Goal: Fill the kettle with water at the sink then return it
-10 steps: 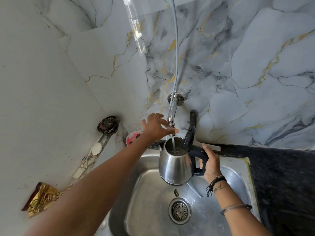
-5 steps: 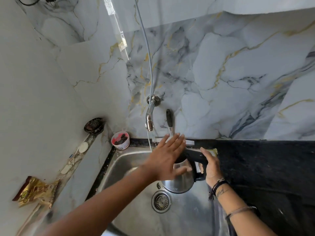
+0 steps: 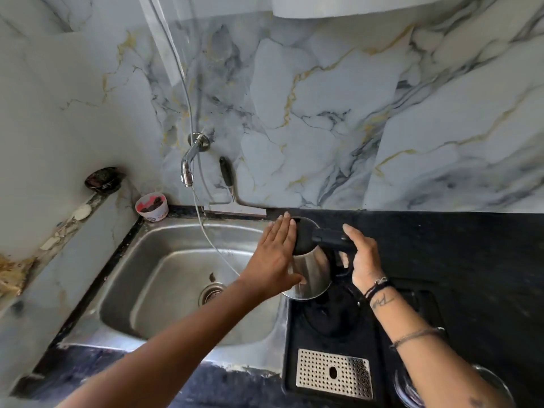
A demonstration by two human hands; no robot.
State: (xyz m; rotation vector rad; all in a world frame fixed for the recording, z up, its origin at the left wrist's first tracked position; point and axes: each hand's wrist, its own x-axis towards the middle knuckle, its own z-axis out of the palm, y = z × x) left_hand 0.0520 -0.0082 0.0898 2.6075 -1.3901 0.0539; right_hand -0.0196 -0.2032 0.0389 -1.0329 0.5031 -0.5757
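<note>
The steel kettle (image 3: 310, 272) with a black lid and handle hangs in the air over the sink's right edge, just above a round black base (image 3: 332, 315) on a black tray. My right hand (image 3: 363, 259) grips its black handle. My left hand (image 3: 275, 254) lies flat with fingers spread against the kettle's lid and left side. The lid looks down. The steel sink (image 3: 176, 260) is to the left, with the wall tap (image 3: 188, 167) above it; a thin stream of water falls from the tap.
A black tray (image 3: 294, 363) with a perforated metal grate (image 3: 332, 373) sits right of the sink on the dark counter (image 3: 471, 260). A small pink-white cup (image 3: 151, 207) stands at the sink's back left corner. A glass rim (image 3: 488, 381) shows at bottom right.
The kettle has moved from under the tap to the right, over the black base. My left hand left the tap and came onto the kettle's lid, which went from raised to down.
</note>
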